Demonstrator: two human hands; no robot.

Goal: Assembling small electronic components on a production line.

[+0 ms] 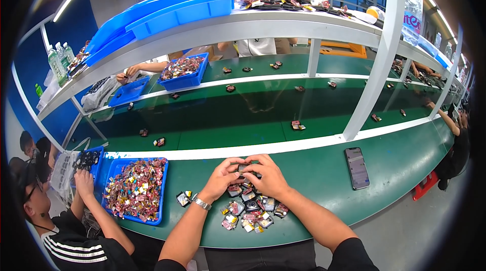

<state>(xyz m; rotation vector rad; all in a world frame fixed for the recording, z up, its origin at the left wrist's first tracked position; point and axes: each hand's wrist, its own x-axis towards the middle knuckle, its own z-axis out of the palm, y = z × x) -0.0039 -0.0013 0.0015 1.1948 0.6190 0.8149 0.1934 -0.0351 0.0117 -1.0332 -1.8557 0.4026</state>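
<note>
Both my hands meet over the green bench (314, 190), in front of my body. My left hand (221, 179), with a metal watch on its wrist, and my right hand (268, 176) are closed on a small dark electronic module (243, 169) between their fingertips. Fingers partly cover it. Just below them lies a pile of small electronic assemblies (249, 206), with black casings, reddish circuit boards and white and yellow pieces. One more assembly (184, 198) sits apart, left of my left wrist.
To my left stands a blue tray (163, 190) heaped with circuit assemblies; beyond it a co-worker (76, 235) handles black parts. A phone (357, 168) lies to the right. Ahead, a white frame (298, 142) borders a green belt (228, 132) carrying scattered assemblies. Overhead, a shelf holds blue trays (182, 13).
</note>
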